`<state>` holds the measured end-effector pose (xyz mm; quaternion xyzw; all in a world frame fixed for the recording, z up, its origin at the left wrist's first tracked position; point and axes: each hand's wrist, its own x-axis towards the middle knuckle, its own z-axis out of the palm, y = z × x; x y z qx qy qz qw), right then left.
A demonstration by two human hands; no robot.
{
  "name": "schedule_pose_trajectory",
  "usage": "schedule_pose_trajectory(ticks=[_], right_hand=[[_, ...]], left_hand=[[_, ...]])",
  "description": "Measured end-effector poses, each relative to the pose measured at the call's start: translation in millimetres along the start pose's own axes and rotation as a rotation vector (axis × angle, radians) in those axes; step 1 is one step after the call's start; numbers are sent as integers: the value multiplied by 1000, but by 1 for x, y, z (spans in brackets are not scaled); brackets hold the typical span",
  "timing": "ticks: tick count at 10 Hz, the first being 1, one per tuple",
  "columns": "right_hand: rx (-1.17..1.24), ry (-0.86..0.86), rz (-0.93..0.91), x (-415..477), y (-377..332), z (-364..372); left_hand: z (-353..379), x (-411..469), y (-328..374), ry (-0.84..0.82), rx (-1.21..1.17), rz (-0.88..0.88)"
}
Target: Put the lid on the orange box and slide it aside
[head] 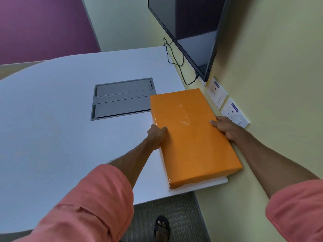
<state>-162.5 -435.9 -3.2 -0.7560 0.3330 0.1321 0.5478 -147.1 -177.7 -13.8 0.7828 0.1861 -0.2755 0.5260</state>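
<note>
In the head view, the orange box (190, 135) lies flat at the right side of the white worktop (52, 119), in the middle right of the frame, close to the yellow wall (279, 67). Its orange lid is on, so nothing inside can be seen. The box is long and shiny, with a pale patch of glare on top. A thin white edge peeks out under its near end.

The left hand (157, 135) presses on the box's left long side, thumb on top and fingers curled down the side. The right hand (225, 127) holds the right long side, thumb on top and fingers hidden behind the box. Both hands are clamped on the box, one on each side.

A grey hatch (122, 98) is set into the worktop just left of the box's far end. A dark screen (188, 32) hangs on the wall in the upper right.
</note>
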Motion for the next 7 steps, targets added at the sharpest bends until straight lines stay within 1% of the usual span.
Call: schedule_pose_trajectory(ticks=[3,4,5,6,7], right_hand=[[-66,0,-31,1,3,0],[-214,21,-100,-4,0,6],[-410,74,-221,-4,0,12],[-662,180,-384,-11,-4,28],[-782,308,-472,-14,-12,46]], left_hand=[[0,0,-1,-6,5,-6],[-5,-1,-4,-22,22,24],[-9,-1,-7,20,180,114],[-19,-1,-9,113,486,301],[-34,2,-8,227,644,374]])
